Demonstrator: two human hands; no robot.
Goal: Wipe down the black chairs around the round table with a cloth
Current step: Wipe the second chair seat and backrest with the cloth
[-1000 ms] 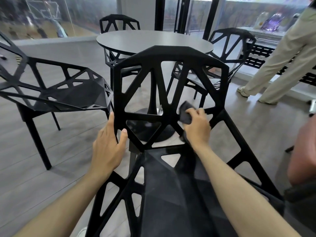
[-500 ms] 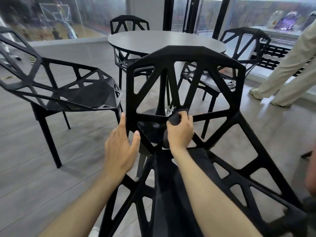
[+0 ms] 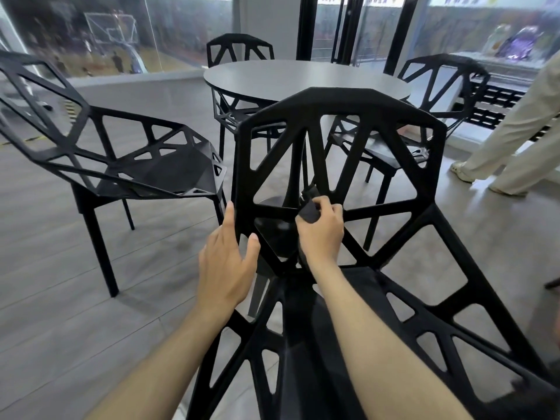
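A black lattice chair (image 3: 339, 107) stands right in front of me, its back facing the round grey table (image 3: 306, 77). My right hand (image 3: 321, 234) grips a dark cloth (image 3: 310, 209) against the struts at the middle of the chair's back, where several bars meet. My left hand (image 3: 225, 262) holds the left edge of the backrest, fingers behind the frame and thumb in front. Three more black chairs stand round the table: one at the left (image 3: 127, 165), one at the far side (image 3: 241, 45), one at the right (image 3: 439, 74).
A person in light trousers (image 3: 515, 137) stands at the right by a low black grille (image 3: 497, 101). Glass walls run behind the table. Grey plank floor (image 3: 60, 298) lies open on the left.
My right hand slid the cloth leftward along the backrest, from the right-hand strut to the central joint. My left hand kept its hold on the left edge.
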